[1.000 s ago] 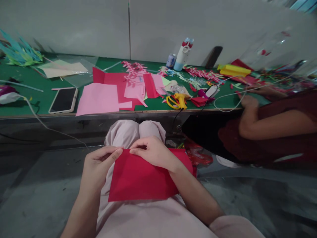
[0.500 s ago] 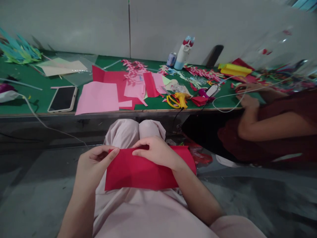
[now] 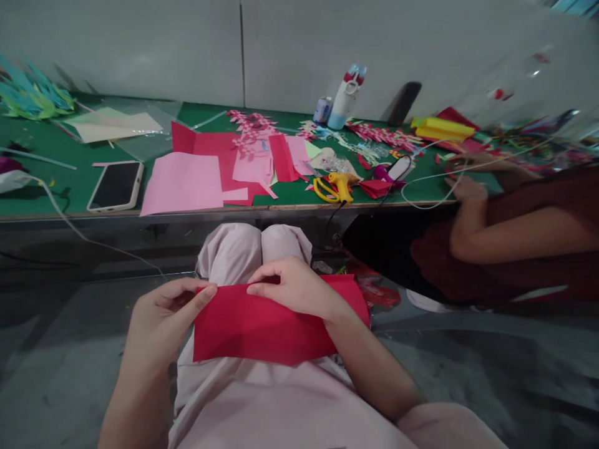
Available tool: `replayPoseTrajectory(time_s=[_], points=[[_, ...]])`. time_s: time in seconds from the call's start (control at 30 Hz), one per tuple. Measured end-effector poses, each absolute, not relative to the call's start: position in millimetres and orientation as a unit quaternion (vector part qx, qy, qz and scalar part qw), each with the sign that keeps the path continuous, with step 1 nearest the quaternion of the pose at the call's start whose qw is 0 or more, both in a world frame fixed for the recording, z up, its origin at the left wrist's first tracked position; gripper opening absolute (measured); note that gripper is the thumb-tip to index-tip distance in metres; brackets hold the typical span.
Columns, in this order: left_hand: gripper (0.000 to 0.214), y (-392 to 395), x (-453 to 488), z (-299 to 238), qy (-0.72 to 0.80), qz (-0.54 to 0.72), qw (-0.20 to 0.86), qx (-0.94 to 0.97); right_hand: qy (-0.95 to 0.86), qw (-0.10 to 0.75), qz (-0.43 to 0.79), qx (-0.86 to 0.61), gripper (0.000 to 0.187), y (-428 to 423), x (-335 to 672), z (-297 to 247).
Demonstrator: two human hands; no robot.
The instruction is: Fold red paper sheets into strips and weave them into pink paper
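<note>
A red sheet of paper [image 3: 262, 327] lies across my lap, its far edge folded over in a narrow strip on the right. My left hand [image 3: 171, 312] pinches the far left corner between thumb and fingers. Along the same far edge, nearer the middle, my right hand [image 3: 290, 287] pinches the paper with thumb and forefinger, its forearm crossing over the sheet's right part. Part of the sheet is hidden under that hand and forearm.
On the green table [image 3: 187, 115] ahead are a phone [image 3: 116, 185], pink paper [image 3: 182, 184], a yellow glue gun [image 3: 341, 185], yellow-handled scissors [image 3: 324, 190], a can [image 3: 322, 110] and a white bottle [image 3: 345, 100]. A co-worker [image 3: 528, 231] sits at the right. A white cable [image 3: 84, 231] hangs at left.
My left hand has slid a little left and down along the far edge, with the paper's left corner. My right hand has hardly moved and still pinches the edge.
</note>
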State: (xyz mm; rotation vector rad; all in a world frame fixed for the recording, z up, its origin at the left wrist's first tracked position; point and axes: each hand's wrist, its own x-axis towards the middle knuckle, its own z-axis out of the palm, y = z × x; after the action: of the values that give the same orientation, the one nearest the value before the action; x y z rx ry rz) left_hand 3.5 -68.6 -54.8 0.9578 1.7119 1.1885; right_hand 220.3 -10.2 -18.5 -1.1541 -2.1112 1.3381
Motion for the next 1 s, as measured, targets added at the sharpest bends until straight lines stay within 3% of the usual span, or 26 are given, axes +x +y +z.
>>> replayPoseTrajectory(time_s=[0.43, 1.0], points=[[0.021, -52, 3, -38, 0.580, 0.237, 0.375, 0.683, -0.795, 0.144, 0.428, -0.405, 0.015, -7, 216, -22], [0.019, -52, 3, -36, 0.593, 0.253, 0.403, 0.650, -0.786, 0.136, 0.429, -0.425, 0.021, -7, 234, -22]])
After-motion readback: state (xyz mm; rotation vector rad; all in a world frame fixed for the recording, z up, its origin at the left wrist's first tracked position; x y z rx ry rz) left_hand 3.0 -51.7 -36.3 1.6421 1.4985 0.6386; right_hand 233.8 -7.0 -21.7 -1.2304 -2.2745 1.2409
